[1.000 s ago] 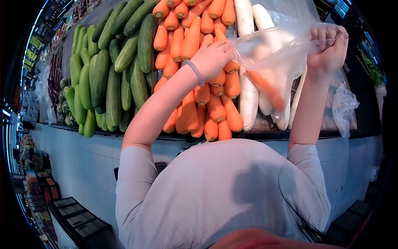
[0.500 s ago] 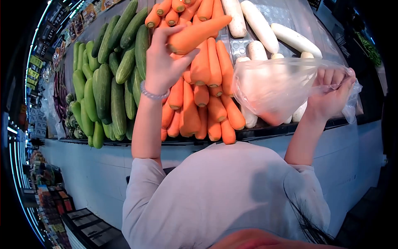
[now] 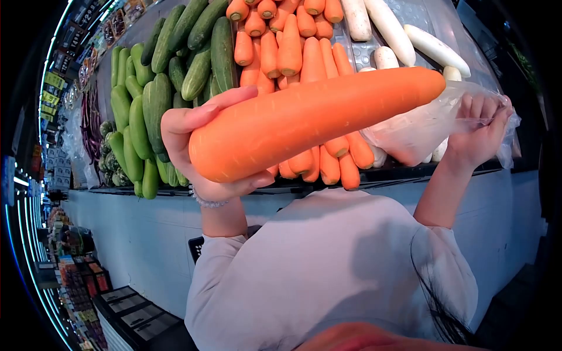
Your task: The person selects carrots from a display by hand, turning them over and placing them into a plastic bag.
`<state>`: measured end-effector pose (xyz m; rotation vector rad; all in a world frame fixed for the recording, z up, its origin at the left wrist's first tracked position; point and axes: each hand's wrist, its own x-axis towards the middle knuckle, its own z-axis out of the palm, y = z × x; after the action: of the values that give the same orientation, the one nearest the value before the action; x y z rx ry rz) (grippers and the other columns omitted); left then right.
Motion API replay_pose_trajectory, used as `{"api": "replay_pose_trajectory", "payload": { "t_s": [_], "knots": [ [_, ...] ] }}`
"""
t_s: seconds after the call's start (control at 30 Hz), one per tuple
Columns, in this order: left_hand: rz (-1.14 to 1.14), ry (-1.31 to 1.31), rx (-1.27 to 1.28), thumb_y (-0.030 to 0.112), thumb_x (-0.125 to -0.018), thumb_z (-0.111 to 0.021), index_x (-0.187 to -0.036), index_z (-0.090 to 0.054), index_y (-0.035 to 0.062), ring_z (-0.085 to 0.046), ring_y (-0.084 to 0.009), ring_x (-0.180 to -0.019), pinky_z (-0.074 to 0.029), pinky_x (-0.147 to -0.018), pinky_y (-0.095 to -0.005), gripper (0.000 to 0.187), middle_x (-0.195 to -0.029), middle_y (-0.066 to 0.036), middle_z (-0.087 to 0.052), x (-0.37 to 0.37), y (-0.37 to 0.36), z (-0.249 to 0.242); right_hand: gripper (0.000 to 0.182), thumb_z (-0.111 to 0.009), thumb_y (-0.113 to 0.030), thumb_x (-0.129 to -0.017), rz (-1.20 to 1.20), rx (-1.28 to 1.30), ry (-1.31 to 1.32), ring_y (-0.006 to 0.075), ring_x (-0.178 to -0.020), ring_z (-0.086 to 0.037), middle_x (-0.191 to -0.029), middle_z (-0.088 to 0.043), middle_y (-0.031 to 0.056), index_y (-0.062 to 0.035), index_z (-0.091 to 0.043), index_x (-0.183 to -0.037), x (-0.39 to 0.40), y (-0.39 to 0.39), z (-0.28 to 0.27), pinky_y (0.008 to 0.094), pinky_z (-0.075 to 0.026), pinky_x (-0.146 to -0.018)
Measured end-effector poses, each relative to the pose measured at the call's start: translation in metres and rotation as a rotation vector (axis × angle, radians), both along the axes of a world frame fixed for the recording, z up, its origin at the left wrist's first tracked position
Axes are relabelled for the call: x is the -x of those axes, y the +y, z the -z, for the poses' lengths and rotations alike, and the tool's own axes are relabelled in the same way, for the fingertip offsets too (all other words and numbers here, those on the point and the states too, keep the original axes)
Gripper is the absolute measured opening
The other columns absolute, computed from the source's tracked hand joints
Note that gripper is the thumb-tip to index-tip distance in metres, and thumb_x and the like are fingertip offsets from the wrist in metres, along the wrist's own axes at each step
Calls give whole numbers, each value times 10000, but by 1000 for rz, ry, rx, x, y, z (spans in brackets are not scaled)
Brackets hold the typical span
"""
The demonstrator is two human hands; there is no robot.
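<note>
A large carrot [image 3: 316, 120], raised close to the camera, slants up to the right. My left hand [image 3: 190, 143], wearing a beaded bracelet, grips its thick end. Behind it on the stand lies a pile of carrots [image 3: 290, 50], partly hidden by the held one. My right hand [image 3: 480, 128] is closed around the gathered edge of a clear plastic bag [image 3: 413, 131] at the right. The bag hangs over white radishes [image 3: 389, 32]; its inside shows no clear item.
Cucumbers [image 3: 158, 105] and light green gourds [image 3: 120, 105] lie left of the carrots. Farther left are purple long beans [image 3: 91, 128] and small striped round vegetables [image 3: 108, 161]. The stand's dark front edge [image 3: 263, 190] runs before my torso. Shelves with price tags [image 3: 52, 88] line the far left.
My left hand has brought the carrot down from over the pile and much nearer to the camera. The right hand still holds the bag in nearly the same place.
</note>
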<state>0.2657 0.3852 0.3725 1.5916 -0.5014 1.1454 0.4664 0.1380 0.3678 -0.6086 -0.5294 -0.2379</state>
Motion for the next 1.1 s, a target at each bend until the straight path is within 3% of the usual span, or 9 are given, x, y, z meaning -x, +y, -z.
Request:
{"api": "replay_pose_trajectory", "payload": {
  "t_s": [0.17,0.37,0.53,0.63,0.77,0.87,0.97,1.0,1.1],
  "knots": [
    [223,-11,-257,166,-577,-832,-1162,-341,12,-563,-342,-1011,-508,-793,-394,779,-1131,-327,-485,-24,-3,-9,188,-373,-222,-942,62,31,-46,85,-505,-245,-573,-268,-24,-59,-462,-907,9,-6,-1,249,-258,-519],
    [309,168,-326,87,-526,-842,-1073,-413,-41,-565,-316,-1017,-500,-820,-377,707,-1081,-282,-533,-52,-21,-11,203,-367,-242,-947,181,65,-23,85,-510,-239,-578,-266,-29,-69,-454,-885,21,-10,0,253,-259,-517],
    [292,329,-346,-14,-607,-771,-1073,-434,-22,-547,-213,-1042,-481,-868,-331,575,-1099,-146,-534,-78,-43,5,211,-365,-264,-949,140,33,-10,83,-505,-226,-585,-266,-37,-88,-463,-888,28,-11,6,255,-264,-526],
    [341,589,-321,-7,-623,-764,-1091,-426,-14,-534,-192,-1051,-493,-846,-302,577,-1078,-122,-524,-105,-61,27,211,-367,-277,-949,209,49,53,83,-504,-224,-584,-264,-37,-94,-467,-914,35,-4,4,257,-264,-524],
    [446,917,-387,81,-725,-709,-1118,-402,-30,-594,-164,-883,-512,-699,-253,511,-1058,-127,-530,-133,-88,48,213,-364,-285,-951,148,13,58,84,-502,-226,-578,-258,-35,-98,-464,-951,36,-2,9,256,-258,-515],
    [518,818,-296,128,-776,-660,-1164,-378,-40,-596,-155,-777,-494,-659,-256,509,-1045,-156,-535,-157,-108,98,214,-362,-286,-953,128,-4,78,83,-494,-223,-568,-250,-35,-97,-461,-966,36,3,10,250,-249,-502],
    [625,942,-72,148,-805,-612,-1232,-343,-47,-599,-161,-793,-492,-665,-279,542,-1009,-184,-543,-175,-115,110,219,-361,-287,-955,137,-1,94,81,-488,-218,-560,-242,-35,-92,-459,-976,35,9,11,243,-239,-490],
    [482,834,-348,159,-823,-573,-1276,-317,-46,-614,-182,-825,-497,-690,-298,559,-1000,-196,-558,-176,-110,102,222,-362,-289,-955,126,2,82,80,-486,-216,-558,-240,-35,-90,-459,-980,33,7,11,241,-236,-486],
    [429,859,-837,159,-812,-582,-1230,-405,-49,-629,-201,-803,-499,-688,-300,499,-992,-195,-579,-171,-76,64,232,-359,-287,-956,135,-33,95,65,-476,-219,-556,-248,-37,-80,-461,-986,32,6,8,228,-228,-472]
  ]
}}
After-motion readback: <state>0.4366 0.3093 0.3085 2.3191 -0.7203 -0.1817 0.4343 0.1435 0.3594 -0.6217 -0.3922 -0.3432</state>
